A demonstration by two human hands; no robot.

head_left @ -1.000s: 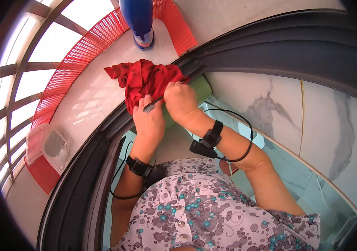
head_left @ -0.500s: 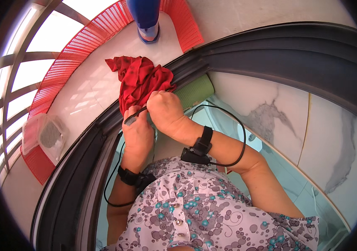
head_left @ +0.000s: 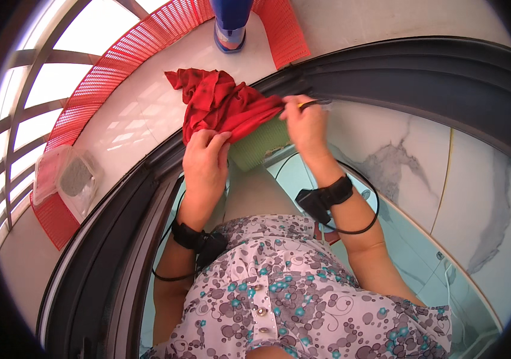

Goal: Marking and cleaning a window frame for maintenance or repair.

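A crumpled red cloth (head_left: 216, 105) lies over the dark window track and the white sill, its near edge drawn straight between my hands. My left hand (head_left: 204, 164) pinches the cloth's near corner with thumb and fingers. At the right end, my closed right hand (head_left: 307, 128) grips the cloth's other corner. From the top of that hand sticks a thin dark-handled tool (head_left: 316, 103) with a bit of yellow and a pale end; its kind is unclear. Beneath the cloth shows a ribbed green pad (head_left: 261, 145), partly covered.
Dark sliding-door tracks (head_left: 399, 66) curve around the sill. Beyond stand a red perforated plastic border (head_left: 111, 66), a blue bottle (head_left: 230, 24) and a clear plastic tub (head_left: 76, 176) with grey contents. Window bars (head_left: 19, 90) line the left. A marbled wall panel (head_left: 399, 161) is at right.
My hands have moved apart, the right one up and to the right, stretching the cloth's edge. The dark tool that pointed toward my left hand now sticks out to the right.
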